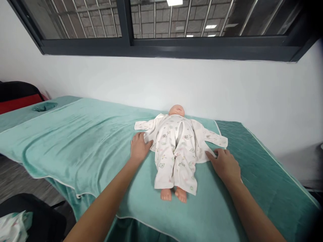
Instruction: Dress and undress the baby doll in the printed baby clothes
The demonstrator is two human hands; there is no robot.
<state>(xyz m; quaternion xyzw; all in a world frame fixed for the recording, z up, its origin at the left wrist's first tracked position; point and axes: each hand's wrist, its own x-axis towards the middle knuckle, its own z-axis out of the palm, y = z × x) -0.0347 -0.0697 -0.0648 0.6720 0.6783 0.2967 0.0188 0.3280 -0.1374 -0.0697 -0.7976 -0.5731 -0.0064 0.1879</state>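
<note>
A baby doll [176, 109] lies on its back on the bed, its head toward the wall and bare feet toward me. It wears white printed trousers [164, 161] pulled high over the torso. Beneath them a white baby shirt [202, 148] is spread open to both sides, sleeves stretched outward. At the shirt's left edge is my left hand [139, 147], thumb and fingers closed on the cloth. My right hand [225, 165] pinches the shirt's lower right corner between thumb and fingers. The doll's arms are hidden in the sleeves.
A light green sheet [75, 134] with soft folds covers much of the bed; darker green cover [252, 161] shows at right. Behind stand a white wall and a barred window. A black chair [42, 215] at lower left carries printed cloth [15, 227]. A red and black item [20, 97] sits far left.
</note>
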